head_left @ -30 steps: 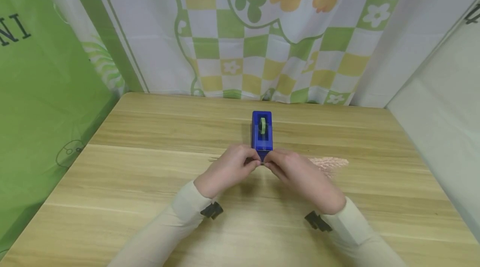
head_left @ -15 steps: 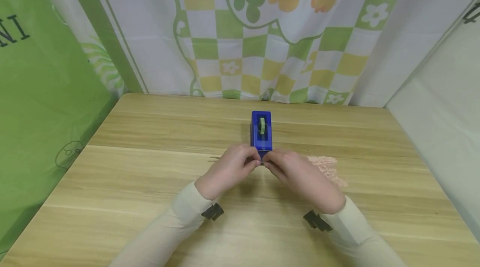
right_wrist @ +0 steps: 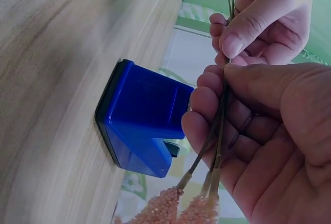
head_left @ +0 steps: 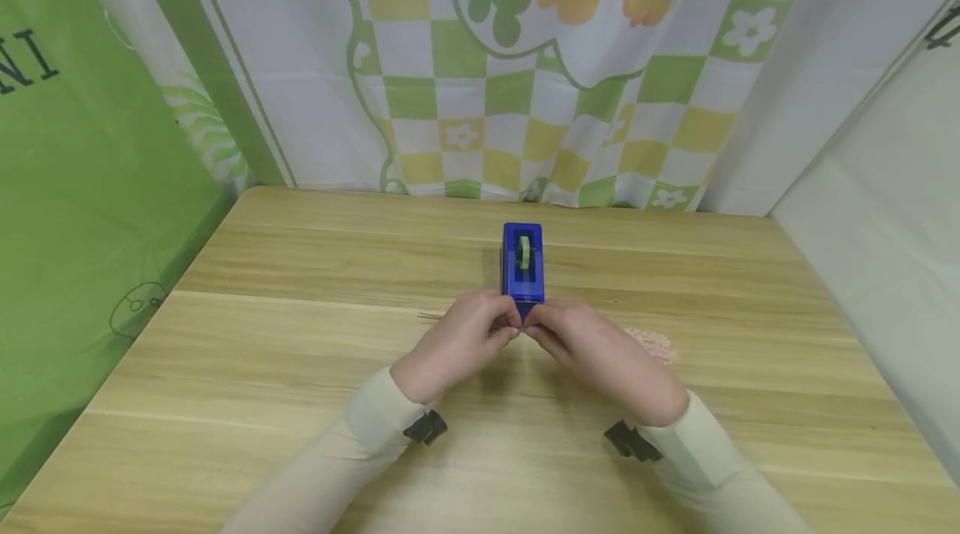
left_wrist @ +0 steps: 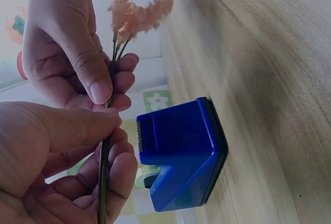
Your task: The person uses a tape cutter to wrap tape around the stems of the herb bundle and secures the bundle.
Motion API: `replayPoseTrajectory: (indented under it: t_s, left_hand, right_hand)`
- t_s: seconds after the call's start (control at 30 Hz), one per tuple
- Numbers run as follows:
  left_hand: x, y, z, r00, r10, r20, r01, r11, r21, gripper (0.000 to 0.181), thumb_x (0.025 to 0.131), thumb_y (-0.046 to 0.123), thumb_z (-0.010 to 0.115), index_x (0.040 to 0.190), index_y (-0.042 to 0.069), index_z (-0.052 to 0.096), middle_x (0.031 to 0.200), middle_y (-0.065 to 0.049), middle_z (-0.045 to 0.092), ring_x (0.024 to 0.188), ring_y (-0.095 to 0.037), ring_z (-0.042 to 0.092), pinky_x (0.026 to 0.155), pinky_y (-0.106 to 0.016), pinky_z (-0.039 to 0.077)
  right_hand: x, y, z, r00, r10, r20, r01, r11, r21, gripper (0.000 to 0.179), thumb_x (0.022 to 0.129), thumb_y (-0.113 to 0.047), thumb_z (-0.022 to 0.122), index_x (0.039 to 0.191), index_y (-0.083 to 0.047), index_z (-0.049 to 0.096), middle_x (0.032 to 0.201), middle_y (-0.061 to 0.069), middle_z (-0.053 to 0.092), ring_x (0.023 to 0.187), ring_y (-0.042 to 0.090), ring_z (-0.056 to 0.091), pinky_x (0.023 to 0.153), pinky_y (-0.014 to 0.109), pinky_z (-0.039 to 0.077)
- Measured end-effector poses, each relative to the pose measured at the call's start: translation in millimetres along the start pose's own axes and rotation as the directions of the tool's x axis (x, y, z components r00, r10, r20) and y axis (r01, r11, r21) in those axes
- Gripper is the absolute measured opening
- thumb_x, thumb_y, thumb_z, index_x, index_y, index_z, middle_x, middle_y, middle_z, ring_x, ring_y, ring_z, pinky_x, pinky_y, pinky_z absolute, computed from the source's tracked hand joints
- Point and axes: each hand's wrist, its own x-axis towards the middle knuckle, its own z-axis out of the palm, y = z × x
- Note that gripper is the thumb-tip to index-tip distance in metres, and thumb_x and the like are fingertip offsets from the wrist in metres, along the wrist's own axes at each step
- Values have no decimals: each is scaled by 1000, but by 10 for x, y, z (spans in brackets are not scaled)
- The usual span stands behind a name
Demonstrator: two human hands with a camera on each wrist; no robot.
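In the head view, both hands meet over the table at the near end of a blue tape dispenser (head_left: 532, 288). My left hand (head_left: 453, 346) pinches a thin bundle of dark stems (left_wrist: 102, 182) between thumb and fingers. Close beside it, my right hand (head_left: 603, 359) pinches the same bundle nearer the blossoms. Fluffy pink dried flowers (right_wrist: 201, 208) top the stems and stick out past the right hand. The bare stem ends (head_left: 429, 316) poke out beyond the left hand. Whether tape lies around the stems is hidden by the fingertips.
A pale green roll of tape (head_left: 524, 252) sits in the dispenser, whose serrated cutter (left_wrist: 138, 136) faces the hands. The wooden table (head_left: 300, 267) reaches back to a checked curtain (head_left: 510, 117). A green cloth (head_left: 90, 184) hangs at the left.
The pink flower heads have turned and shifted, and less of them shows past the right hand. Both hands stay almost in place, with fingertips slightly shifted. The dispenser has not moved.
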Motion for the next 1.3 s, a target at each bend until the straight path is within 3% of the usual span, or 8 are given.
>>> replayPoseTrajectory:
  t_s: [0.2, 0.4, 0.53, 0.67, 0.97, 1.3]
  left_hand:
    - [-5, 3, -12, 999, -23, 26, 24, 1000, -12, 5, 94, 0, 71, 94, 4, 74, 97, -10, 74, 89, -18, 66, 83, -30, 57]
    - [-3, -14, -2, 999, 10, 51, -11, 1000, 22, 6, 95, 1, 71, 95, 0, 77, 98, -12, 75, 88, -19, 65, 82, -32, 57]
    - [-4, -33, 15, 998, 20, 58, -21, 999, 30, 6, 96, 2, 71, 94, 2, 76, 97, -11, 74, 88, -18, 63, 81, -29, 55]
    - [-4, -50, 20, 995, 0, 104, 0, 1000, -1, 7, 98, 3, 69, 95, 1, 76, 96, -11, 74, 84, -16, 62, 77, -26, 54]
    - [-3, -144, 81, 984, -36, 172, 39, 999, -14, 7, 97, 2, 69, 95, 1, 76, 93, -9, 73, 84, -15, 63, 78, -26, 55]
    - [32, -239, 202, 977, -55, 207, 39, 996, 83, 6, 95, 5, 72, 90, 7, 74, 89, -4, 71, 79, -12, 58, 73, -26, 51]
  right_hand:
    - [8, 1, 14, 1000, 17, 26, -17, 1000, 9, 14, 107, -16, 60, 98, -10, 70, 87, -1, 69, 74, 6, 55, 72, 26, 55]
    - [-1, 5, 31, 999, 12, 32, -12, 1000, -1, 14, 105, -16, 61, 93, -11, 67, 81, -6, 62, 71, 6, 53, 69, 25, 53]
    - [-6, 14, 42, 1000, 3, 29, -2, 1000, -18, 14, 105, -16, 63, 91, -12, 67, 82, -7, 64, 73, 5, 55, 70, 26, 54]
    - [-22, 30, 39, 999, 1, 41, 0, 999, -35, 9, 101, -13, 67, 94, -11, 72, 85, -5, 69, 75, 4, 58, 72, 26, 57]
    - [-73, 95, 48, 991, 69, 118, -62, 996, -60, 6, 99, -12, 70, 93, -13, 72, 83, -4, 72, 71, 1, 58, 70, 21, 55]
    - [-63, 178, 145, 984, 57, 169, -53, 998, -29, 9, 99, -11, 68, 91, -14, 69, 81, -7, 69, 71, 1, 57, 71, 21, 54]
